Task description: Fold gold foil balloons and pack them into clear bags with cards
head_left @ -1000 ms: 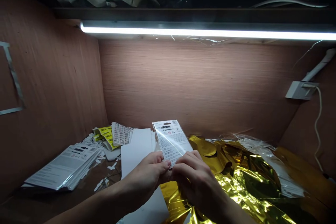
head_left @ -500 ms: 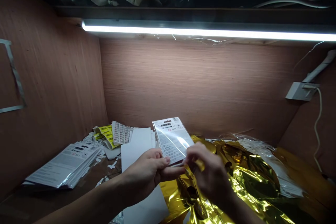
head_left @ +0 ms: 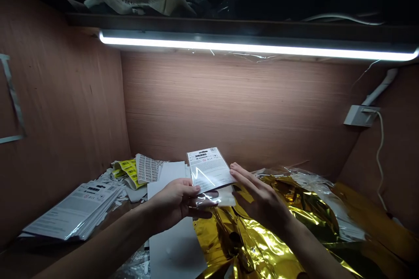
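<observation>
My left hand (head_left: pixel 178 202) grips a white printed card packet (head_left: pixel 209 169) by its near left corner, thumb on top and fingers underneath. The packet has a hang hole at its far edge and a glossy clear cover. From its near edge a clear plastic flap (head_left: pixel 225 196) sticks out over my left fingers. My right hand (head_left: pixel 258 194) is at the packet's right edge, fingers stretched out and the tips at or touching that edge. Below both hands lie white sheets (head_left: pixel 175 248) and crumpled gold foil (head_left: pixel 258 244).
At the left lies a stack of similar packets (head_left: pixel 73 211). Behind it are yellow label sheets (head_left: pixel 129 172) and a printed sticker sheet (head_left: pixel 148 169). Clear plastic (head_left: pixel 307 181) lies at the back right. A tube light (head_left: pixel 255 49) hangs overhead, and a socket box (head_left: pixel 362 115) is on the right.
My right hand's fingers have gone from curled at the packet's near right corner to stretched along its right edge. The clear flap now shows at the near edge. The view has shifted slightly.
</observation>
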The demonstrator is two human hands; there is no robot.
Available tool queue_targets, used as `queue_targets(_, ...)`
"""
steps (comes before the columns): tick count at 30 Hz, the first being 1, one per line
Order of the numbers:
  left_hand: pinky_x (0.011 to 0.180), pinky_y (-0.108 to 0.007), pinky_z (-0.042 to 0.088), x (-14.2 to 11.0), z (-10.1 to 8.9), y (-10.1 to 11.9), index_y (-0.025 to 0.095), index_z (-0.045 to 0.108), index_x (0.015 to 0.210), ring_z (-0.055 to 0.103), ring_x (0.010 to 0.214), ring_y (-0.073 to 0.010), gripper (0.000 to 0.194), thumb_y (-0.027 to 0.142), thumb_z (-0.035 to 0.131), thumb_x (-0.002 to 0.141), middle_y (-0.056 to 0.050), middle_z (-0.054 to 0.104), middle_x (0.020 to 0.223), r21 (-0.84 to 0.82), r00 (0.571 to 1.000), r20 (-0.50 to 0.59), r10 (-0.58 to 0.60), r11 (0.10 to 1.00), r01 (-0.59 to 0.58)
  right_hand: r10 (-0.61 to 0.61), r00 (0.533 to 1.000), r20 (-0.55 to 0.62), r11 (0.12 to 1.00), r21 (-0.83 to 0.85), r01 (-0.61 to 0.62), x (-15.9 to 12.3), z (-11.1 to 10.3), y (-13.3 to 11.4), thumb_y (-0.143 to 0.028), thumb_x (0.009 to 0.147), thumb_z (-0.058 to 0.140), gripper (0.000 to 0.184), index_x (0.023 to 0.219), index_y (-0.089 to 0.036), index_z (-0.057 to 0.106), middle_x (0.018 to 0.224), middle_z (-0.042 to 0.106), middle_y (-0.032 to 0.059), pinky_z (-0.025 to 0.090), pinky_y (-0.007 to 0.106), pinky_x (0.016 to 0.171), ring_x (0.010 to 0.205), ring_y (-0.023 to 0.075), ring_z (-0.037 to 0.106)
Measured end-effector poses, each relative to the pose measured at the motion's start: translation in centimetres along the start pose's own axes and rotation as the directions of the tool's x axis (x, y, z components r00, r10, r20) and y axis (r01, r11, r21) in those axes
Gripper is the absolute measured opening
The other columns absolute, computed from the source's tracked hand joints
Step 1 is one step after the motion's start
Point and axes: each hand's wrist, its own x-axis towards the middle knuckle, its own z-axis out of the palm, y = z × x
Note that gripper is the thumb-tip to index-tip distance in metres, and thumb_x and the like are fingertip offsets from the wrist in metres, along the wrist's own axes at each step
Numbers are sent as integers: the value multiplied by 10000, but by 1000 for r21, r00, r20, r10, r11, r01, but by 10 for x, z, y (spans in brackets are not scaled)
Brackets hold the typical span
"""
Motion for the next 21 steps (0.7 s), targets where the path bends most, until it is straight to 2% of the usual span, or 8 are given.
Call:
queue_targets(4, 1004, -555, 534, -1, -3, 1, 19, 601, 1211, 595, 1260, -375, 315, 224, 583, 973, -273, 583, 1335, 54, 992, 87, -86, 995, 82, -61, 994, -87, 996, 56, 66, -6, 9, 5, 1, 933, 600, 433, 1354, -96, 596, 1382, 603, 129, 519, 291, 1121, 1325, 181, 570)
queue_targets(7, 900, -467, 594, 8, -17, 1, 23, 593, 1266, 657, 1149, -354, 530, 471, 583, 983, -270, 594, 1315, 193, 997, 20, -80, 978, 74, 62, 995, -77, 988, 144, -50, -14, 18, 8, -45, 952, 603, 317, 1251, -119, 676, 1297, 661, 84, 543, 244, 1060, 1214, 161, 646)
queue_targets(9, 775, -419, 615, 16, -32, -2, 37, 563, 1292, 709, 954, -310, 640, 580, 561, 952, -259, 612, 1253, 369, 997, -74, 33, 929, -4, 178, 983, -50, 967, 196, -165, -21, 29, 10, -109, 958, 630, 263, 1205, -159, 704, 1206, 704, 35, 570, 209, 971, 1099, 141, 698)
queue_targets(11, 681, -359, 610, 25, -48, -7, 94, 511, 1371, 704, 814, -228, 581, 385, 608, 878, -213, 585, 1288, 613, 969, -47, 242, 773, -163, 263, 965, -22, 936, 247, -249, -29, 41, 12, -148, 947, 658, 229, 1162, -191, 723, 1098, 734, -8, 583, 177, 866, 970, 118, 728)
queue_targets(13, 618, -259, 586, 32, -60, -15, 174, 498, 1427, 681, 758, -135, 686, 164, 597, 748, -168, 488, 1427, 802, 890, 193, 414, 455, -386, 309, 951, 17, 907, 295, -301, -37, 53, 15, -168, 934, 676, 209, 1129, -213, 738, 1043, 742, -31, 580, 160, 812, 900, 105, 733)
queue_targets(16, 602, -176, 558, 43, -69, -32, 198, 603, 1327, 664, 740, -73, 573, 94, 646, 765, -94, 550, 1391, 757, 644, 578, 502, -34, -653, 332, 936, 116, 866, 355, -351, -47, 65, 17, -185, 913, 690, 222, 1120, -233, 756, 1098, 732, -28, 582, 178, 846, 941, 125, 732)
queue_targets(18, 705, -201, 584, 50, -72, -43, 178, 672, 1187, 698, 813, -108, 326, 163, 692, 862, -50, 683, 1185, 697, 523, 661, 539, -181, -694, 333, 928, 169, 847, 380, -373, -50, 66, 18, -171, 879, 703, 255, 1120, -226, 764, 1138, 722, -12, 580, 202, 895, 994, 150, 727)
queue_targets(21, 818, -232, 589, 55, -74, -52, 167, 712, 1097, 727, 949, -158, 181, 241, 695, 933, -32, 727, 1117, 689, 473, 677, 564, -258, -678, 342, 915, 215, 824, 399, -402, -53, 64, 17, -147, 838, 701, 299, 1125, -198, 766, 1164, 714, 15, 583, 234, 913, 1032, 182, 721)
